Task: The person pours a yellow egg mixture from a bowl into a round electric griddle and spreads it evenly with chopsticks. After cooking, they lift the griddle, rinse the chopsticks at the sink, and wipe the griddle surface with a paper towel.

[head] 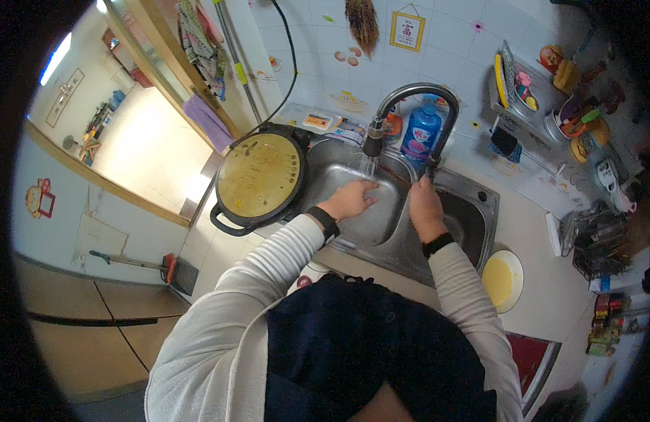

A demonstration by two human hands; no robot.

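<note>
My left hand (351, 201) is over the left basin of a steel double sink (380, 232), its fingers apart and holding nothing. Water runs from the spout of a curved kitchen faucet (443, 89) into that basin, just beyond my left fingertips. Near the faucet's base, my right hand (426, 211) has curled fingers above the divider between the basins. A thin reddish-brown stick (396, 175) extends from beside the water stream toward my right hand. Whether this hand grips the stick or the faucet handle is hidden.
A round electric griddle (259, 176) with a black handle stands left of the sink. Behind the faucet is a blue detergent bottle (420, 132). A bowl of yellow batter-like liquid (498, 282) sits on the right counter. Wall racks (525, 118) hold utensils.
</note>
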